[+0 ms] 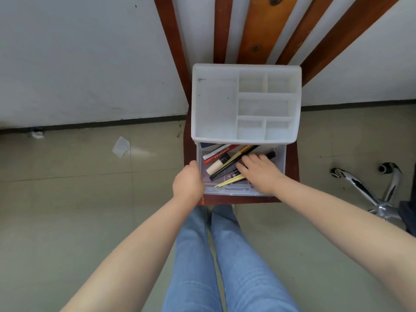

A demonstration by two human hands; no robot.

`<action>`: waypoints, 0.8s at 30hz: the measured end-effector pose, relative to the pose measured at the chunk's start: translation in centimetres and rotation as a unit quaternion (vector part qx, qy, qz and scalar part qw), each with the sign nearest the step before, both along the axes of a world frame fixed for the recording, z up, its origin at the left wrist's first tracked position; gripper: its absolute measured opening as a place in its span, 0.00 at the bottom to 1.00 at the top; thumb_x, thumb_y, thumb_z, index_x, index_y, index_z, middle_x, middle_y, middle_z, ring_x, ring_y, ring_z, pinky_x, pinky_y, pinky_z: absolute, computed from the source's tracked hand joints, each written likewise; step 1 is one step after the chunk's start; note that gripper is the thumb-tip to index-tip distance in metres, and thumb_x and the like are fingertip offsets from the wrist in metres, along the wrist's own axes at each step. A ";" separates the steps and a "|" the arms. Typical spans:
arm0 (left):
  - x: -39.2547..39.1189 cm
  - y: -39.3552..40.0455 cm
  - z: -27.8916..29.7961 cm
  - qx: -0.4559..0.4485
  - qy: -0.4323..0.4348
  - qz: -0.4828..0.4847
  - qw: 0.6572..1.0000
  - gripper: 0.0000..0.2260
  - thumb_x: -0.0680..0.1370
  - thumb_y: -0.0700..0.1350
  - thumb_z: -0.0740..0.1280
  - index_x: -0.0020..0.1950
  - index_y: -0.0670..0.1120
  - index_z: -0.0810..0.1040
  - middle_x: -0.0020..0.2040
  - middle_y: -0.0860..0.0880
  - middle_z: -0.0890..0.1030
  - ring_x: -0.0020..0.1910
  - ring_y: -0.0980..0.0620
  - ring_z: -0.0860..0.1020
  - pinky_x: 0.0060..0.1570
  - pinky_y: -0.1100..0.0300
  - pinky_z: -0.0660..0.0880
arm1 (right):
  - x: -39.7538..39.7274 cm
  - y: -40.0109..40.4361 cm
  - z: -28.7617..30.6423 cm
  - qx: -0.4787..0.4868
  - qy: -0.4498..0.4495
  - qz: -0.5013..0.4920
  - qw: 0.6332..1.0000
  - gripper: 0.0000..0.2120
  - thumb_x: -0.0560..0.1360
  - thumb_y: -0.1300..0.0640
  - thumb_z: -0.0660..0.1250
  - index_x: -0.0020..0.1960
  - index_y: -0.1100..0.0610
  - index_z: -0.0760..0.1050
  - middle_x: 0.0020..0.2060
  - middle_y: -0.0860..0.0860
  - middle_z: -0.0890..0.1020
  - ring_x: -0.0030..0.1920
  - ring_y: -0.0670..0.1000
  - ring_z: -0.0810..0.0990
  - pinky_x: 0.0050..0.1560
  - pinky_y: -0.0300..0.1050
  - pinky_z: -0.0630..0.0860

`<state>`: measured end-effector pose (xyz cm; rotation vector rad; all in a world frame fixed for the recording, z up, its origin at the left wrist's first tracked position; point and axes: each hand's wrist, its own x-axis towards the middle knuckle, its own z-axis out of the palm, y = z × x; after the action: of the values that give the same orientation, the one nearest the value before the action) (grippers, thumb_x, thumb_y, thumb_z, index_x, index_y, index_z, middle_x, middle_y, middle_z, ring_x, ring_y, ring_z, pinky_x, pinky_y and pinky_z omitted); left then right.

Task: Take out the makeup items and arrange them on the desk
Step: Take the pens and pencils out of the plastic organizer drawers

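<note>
White translucent plastic organizer [245,102] sits on a reddish-brown wooden chair seat [292,163]; top tray is split into rectangular compartments, matte walls. Clear plastic drawer [281,158] is pulled out toward the person, thin glossy walls.

Makeup items lie in the drawer, mostly slim sticks on a diagonal: silver tube [215,152], red tube with white lettering [219,156], cream cylinder with dark end [217,167], black pencils [225,173], pale yellow sticks [229,181].

Left hand [188,182]: grip closed on the drawer's left wall near the front corner, fingers curled over the edge, forearm straight in from lower left.

Right hand [258,172]: palm down inside the drawer, fingers bent onto the black pencils. Fingertips hidden; can't tell if this grip is clamped on one or just touching.

Drawer's back end is hidden under the organizer body. Chair slats [263,30] run out of frame at top. Chrome chair base [369,194] is cut off at right.
</note>
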<state>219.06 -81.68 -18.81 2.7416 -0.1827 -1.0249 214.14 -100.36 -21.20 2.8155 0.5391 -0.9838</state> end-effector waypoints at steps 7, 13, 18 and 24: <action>0.0 0.0 0.3 -0.001 0.021 0.002 1.000 0.07 0.76 0.36 0.58 0.53 0.37 0.68 0.53 0.37 0.76 0.51 0.37 0.75 0.38 0.53 0.65 | -0.1 1.5 -0.8 0.006 0.032 -0.025 0.999 0.19 0.73 0.69 0.58 0.63 0.62 0.63 0.60 0.60 0.71 0.59 0.60 0.70 0.54 0.51 0.68; 0.1 0.0 0.5 0.004 0.024 -0.004 1.000 0.07 0.76 0.36 0.58 0.53 0.37 0.68 0.53 0.37 0.76 0.51 0.37 0.75 0.39 0.54 0.65 | 0.0 1.7 -0.7 0.002 0.020 -0.082 0.996 0.16 0.74 0.68 0.56 0.60 0.63 0.69 0.60 0.60 0.70 0.59 0.59 0.69 0.51 0.50 0.70; 0.0 -0.3 0.8 0.005 0.033 0.010 0.999 0.09 0.76 0.37 0.58 0.56 0.37 0.67 0.55 0.37 0.75 0.53 0.37 0.75 0.42 0.52 0.69 | -0.2 1.6 0.3 0.022 0.012 -0.108 0.994 0.12 0.74 0.64 0.58 0.57 0.61 0.69 0.54 0.58 0.76 0.53 0.58 0.75 0.47 0.47 0.66; -1.0 0.0 1.1 -0.045 -0.093 -0.086 0.991 0.18 0.76 0.37 0.58 0.66 0.39 0.66 0.59 0.40 0.71 0.58 0.41 0.69 0.52 0.52 0.68 | -3.0 0.9 2.9 0.071 0.000 -0.204 0.976 0.11 0.73 0.64 0.58 0.55 0.60 0.70 0.51 0.56 0.75 0.50 0.57 0.75 0.36 0.46 0.63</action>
<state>218.08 -81.68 -17.67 2.7745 -0.4888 -0.7759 211.17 -99.42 -18.35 3.1279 0.0235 -1.0423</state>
